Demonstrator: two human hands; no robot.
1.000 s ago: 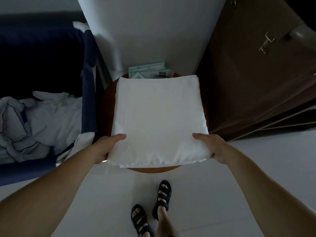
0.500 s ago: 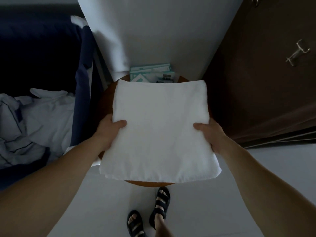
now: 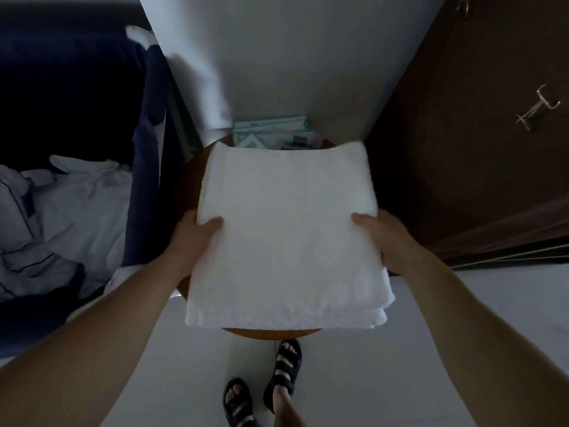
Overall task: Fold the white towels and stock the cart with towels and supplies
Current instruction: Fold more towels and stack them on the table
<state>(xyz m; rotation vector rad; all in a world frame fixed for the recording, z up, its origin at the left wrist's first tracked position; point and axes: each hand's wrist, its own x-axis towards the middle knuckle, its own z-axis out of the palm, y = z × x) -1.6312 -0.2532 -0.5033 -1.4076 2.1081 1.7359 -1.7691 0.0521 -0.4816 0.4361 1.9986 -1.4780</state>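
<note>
One navy laundry bin stands left of one round wooden desk, above which one folded white towel is clamped at its side edges by both the left hand and the right hand, thumbs on top.

A: Entry: legible text, labels, numbers?
B: None readable. The flat teal-and-white printed packets by the white wall carry a pale chevron pattern. One has a small dark strip, possibly print, too small and blurred to make out.
A: Brand marks or signs elsewhere?
B: Nothing legible anywhere in the head view. Light is dim.
</note>
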